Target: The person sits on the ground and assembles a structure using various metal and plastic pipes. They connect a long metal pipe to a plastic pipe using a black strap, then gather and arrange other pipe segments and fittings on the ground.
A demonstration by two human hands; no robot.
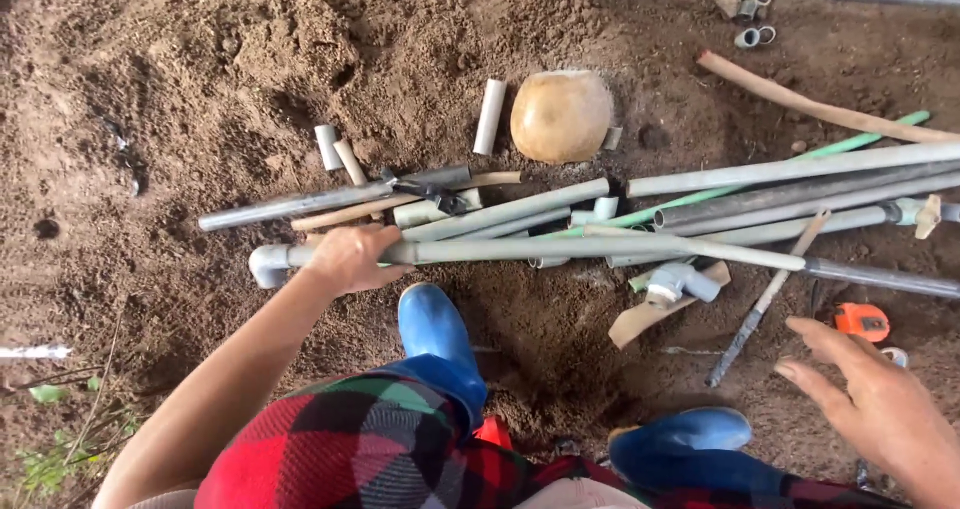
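Two hands: both mine, bare, working over a pile of pipes on loose brown soil.
Left hand (350, 257): at 9 o'clock of the pile, fingers curled down over the long grey pipe (600, 250) near its elbow fitting (268, 266); I judge I grip close to that end to steady or lift it.
Right hand (880, 409): at 4 o'clock, spread wide with nothing in it, hovering above the dirt just beside the orange tape measure (861, 320).
Long grey pipe: lies flat, running 9 to 3 o'clock along the near edge of the pile, just ahead of my blue boots (437, 334).
In the way: other grey and green pipes (800, 169) crowd against it on the far side, and a thin stick (765, 299) lies across its right part.
Around: a round tan stone (561, 116) at 12 o'clock, a short white pipe stub (489, 117) just left of it, a valve fitting (678, 282) on a scrap of cardboard.
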